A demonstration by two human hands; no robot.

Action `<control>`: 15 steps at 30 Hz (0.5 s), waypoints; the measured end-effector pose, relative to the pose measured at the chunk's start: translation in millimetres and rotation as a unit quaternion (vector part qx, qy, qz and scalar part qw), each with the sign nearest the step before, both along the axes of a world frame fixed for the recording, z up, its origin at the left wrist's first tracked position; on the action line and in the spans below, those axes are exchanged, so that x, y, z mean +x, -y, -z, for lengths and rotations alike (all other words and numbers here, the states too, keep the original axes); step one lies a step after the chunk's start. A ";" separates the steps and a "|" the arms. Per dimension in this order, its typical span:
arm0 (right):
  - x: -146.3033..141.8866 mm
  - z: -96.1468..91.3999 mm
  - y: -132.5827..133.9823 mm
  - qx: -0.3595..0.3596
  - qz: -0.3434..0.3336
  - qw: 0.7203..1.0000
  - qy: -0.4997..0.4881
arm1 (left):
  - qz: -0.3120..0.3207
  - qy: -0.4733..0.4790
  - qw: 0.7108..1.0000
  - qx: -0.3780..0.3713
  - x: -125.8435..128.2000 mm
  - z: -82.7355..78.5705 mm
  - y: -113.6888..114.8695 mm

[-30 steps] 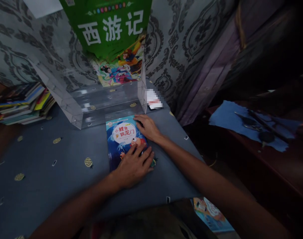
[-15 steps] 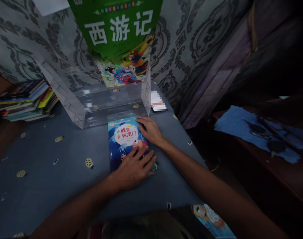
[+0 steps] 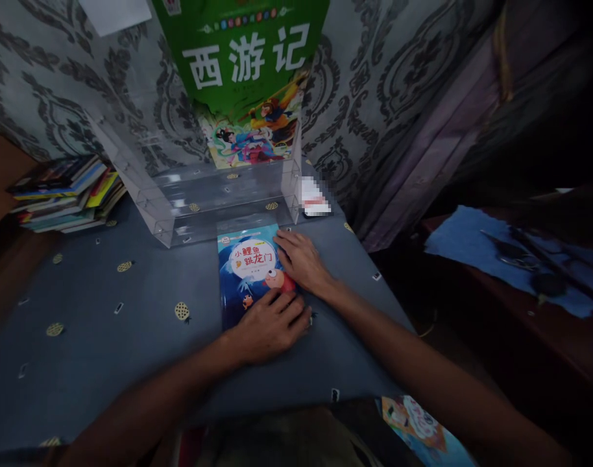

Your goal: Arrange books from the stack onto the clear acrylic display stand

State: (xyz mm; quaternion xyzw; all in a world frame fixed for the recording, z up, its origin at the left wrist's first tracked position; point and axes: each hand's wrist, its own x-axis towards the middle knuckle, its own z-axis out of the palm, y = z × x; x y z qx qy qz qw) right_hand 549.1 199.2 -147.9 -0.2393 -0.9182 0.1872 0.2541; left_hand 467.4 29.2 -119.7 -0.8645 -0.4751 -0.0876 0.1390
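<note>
My left hand rests palm down across the lower right of a slim, glossy blue picture book, which lies cover up on a grey-blue tablecloth dotted with yellow pineapples. Over the last half second this hand has slipped slightly towards me and its fingers have bunched, so more of the cover's red fish shows above my knuckles; the book itself keeps its place, which suggests I am steadying it rather than carrying it. My left fingers are bent, their tips by the book's right edge; I cannot tell whether they pinch it. My right hand lies relaxed along the upper right edge, fingers loosely apart, wrapped around nothing. The cover beneath my hands has a pale blue top strip, a whitish round panel with red Chinese characters, a smaller orange fish, and deep blue water. Just beyond my fingertips stands a clear plastic tiered stand; farther ahead rises a tall green book with large white characters.
</note>
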 end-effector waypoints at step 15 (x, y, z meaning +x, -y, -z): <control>81.6 -3.0 49.3 0.019 -0.067 0.997 0.038 | -0.022 -0.049 0.998 -0.045 -11.2 -11.0 50.3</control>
